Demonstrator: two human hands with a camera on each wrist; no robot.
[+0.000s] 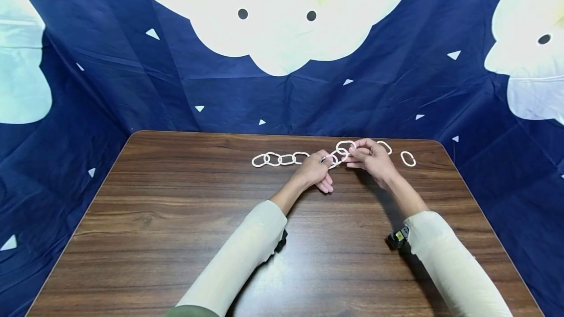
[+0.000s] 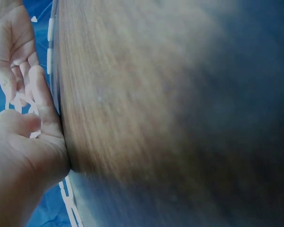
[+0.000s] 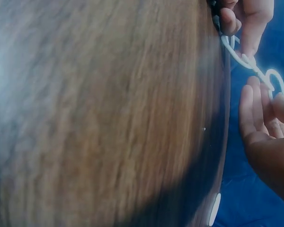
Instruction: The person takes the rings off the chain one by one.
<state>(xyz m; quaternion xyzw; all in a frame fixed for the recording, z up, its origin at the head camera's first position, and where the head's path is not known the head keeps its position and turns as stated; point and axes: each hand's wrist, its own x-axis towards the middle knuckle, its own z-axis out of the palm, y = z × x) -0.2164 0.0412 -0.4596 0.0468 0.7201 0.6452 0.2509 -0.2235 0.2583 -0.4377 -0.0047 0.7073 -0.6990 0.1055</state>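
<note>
A chain of white oval links runs along the far side of the table. My left hand pinches it between thumb and forefinger partway along, the other fingers spread below. To its right, my right hand pinches the link at the chain's right end, fingertips close to the left hand. In the right wrist view, links hang joined between both hands, lifted off the table. The left wrist view shows both hands near each other, their fingers hiding much of the links.
Two loose white links lie right of the right hand, one just behind it and one farther right. The brown wooden table ends behind the chain at a blue cloth with white cloud shapes.
</note>
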